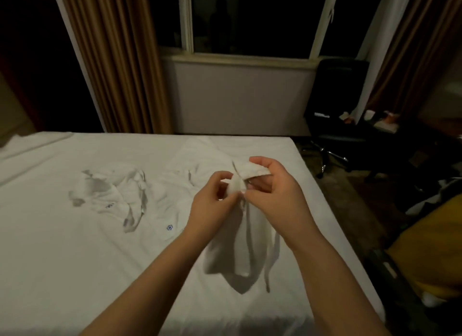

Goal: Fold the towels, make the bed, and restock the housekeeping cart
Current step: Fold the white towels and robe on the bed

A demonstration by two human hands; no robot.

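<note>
Left hand and right hand were close together, both pinching the top of a white towel that hung just over the bed. Left of it lay a crumpled towel and a flat towel — each had a tiny blue logo, unreadable. A black chair stood by the window.

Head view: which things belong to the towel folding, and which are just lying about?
Job: held towel, pinched by left grip and right grip; crumpled towel; flat towel with blue logo; bed.
Lying about: black office chair; brown curtain; yellow fabric.
</note>
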